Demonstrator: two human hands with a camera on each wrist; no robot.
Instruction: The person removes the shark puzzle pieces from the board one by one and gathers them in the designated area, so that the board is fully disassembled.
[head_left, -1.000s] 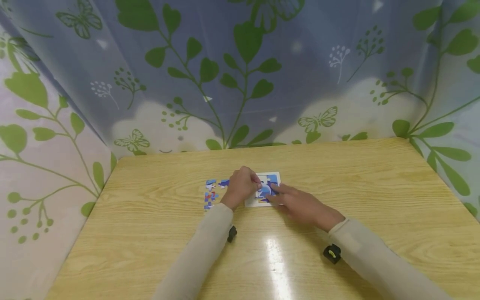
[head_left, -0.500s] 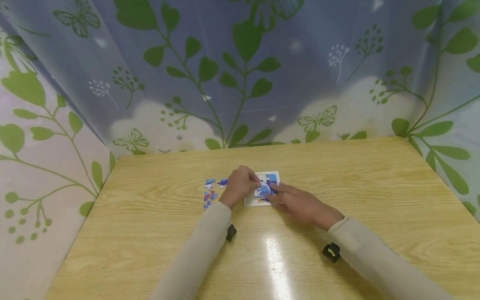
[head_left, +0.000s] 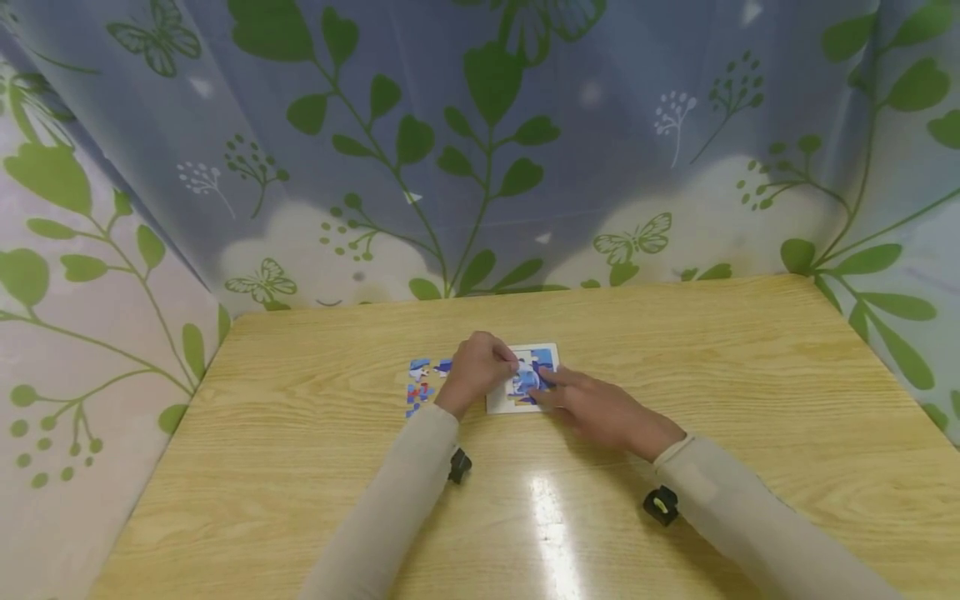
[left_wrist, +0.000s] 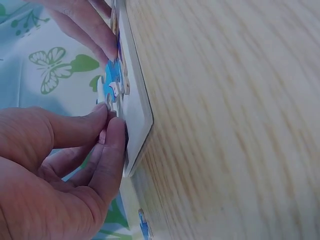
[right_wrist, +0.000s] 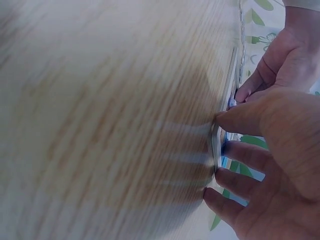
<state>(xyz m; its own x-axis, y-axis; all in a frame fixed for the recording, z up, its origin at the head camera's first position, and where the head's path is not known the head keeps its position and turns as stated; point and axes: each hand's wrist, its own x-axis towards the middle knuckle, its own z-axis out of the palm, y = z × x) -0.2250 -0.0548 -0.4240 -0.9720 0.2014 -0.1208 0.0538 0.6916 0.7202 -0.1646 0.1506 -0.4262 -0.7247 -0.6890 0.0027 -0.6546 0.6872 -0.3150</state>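
Note:
A small jigsaw board [head_left: 498, 407] with a white border lies on the table, blue and white pieces [head_left: 527, 382] set within it. Over its left part, my left hand [head_left: 478, 368] pinches a jigsaw piece between thumb and forefinger; the fingertips hide most of it. In the left wrist view, these fingertips are right at a blue and white piece [left_wrist: 111, 87] on the board. My right hand [head_left: 597, 408] rests at the board's right side, fingers spread and nearly straight. In the right wrist view, its thumb [right_wrist: 235, 120] touches the board's edge.
Loose jigsaw pieces [head_left: 418, 390] in blue, white and red lie left of the board, partly behind the left hand. The wooden table [head_left: 300, 467] meets a leaf-patterned curtain [head_left: 345, 192] along its back edge.
My left hand makes only slight movements at the same spot over the board. The right hand stays in place, and the loose pieces have not moved.

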